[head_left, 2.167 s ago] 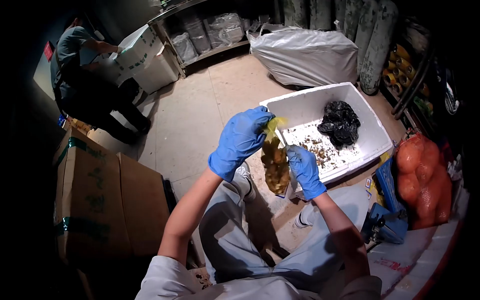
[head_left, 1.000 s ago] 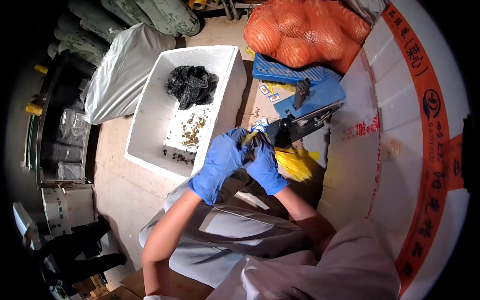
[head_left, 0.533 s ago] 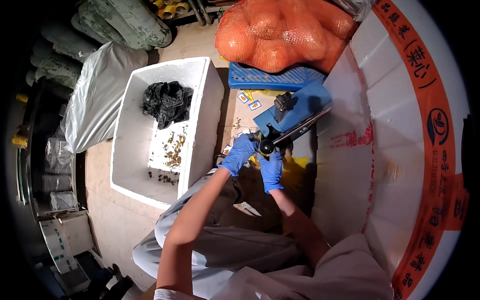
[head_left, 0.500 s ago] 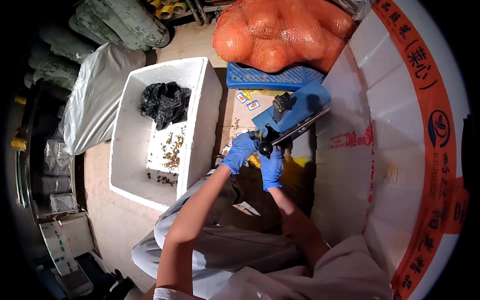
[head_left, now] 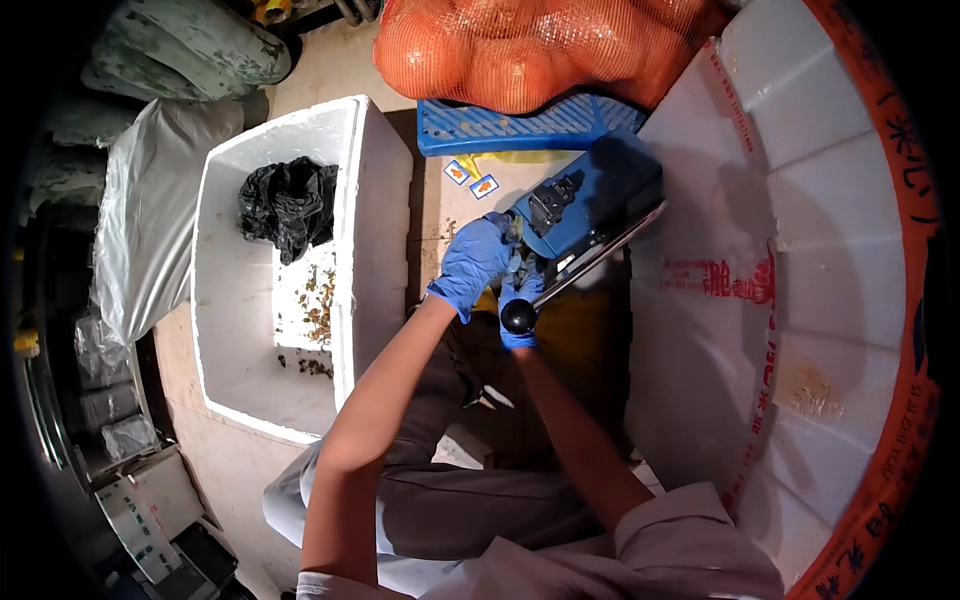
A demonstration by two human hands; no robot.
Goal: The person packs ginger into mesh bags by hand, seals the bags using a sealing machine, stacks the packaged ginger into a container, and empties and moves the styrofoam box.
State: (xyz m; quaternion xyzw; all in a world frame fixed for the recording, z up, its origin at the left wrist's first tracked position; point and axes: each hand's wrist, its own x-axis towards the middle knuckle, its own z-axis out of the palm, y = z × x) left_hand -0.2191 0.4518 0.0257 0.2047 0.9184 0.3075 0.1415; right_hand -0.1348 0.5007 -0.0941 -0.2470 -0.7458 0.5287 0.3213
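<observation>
Both hands wear blue gloves and meet at the front end of a blue machine [head_left: 590,195] that has a metal lever. My left hand [head_left: 474,262] is closed around the neck of a filled bag [head_left: 516,235], most of which is hidden by the gloves. Just right of it, my right hand [head_left: 521,300] is closed beneath the lever's black ball knob [head_left: 519,316]; its fingertips are near the bag, and what they grip is partly hidden. Two small printed labels [head_left: 470,179] on yellow strips lie beyond my left hand.
A white foam box [head_left: 375,230] at the left holds a crumpled black bag [head_left: 288,205] and scattered bits. Red net sacks [head_left: 530,50] rest by a blue plastic stand [head_left: 500,130] at the top. A big white foam box [head_left: 710,330] walls the right side. A silver sack [head_left: 150,220] is far left.
The view has turned from the foam box to the blue machine. Both hands have gone with the bag to the machine's end, and the lever now points down over my right hand.
</observation>
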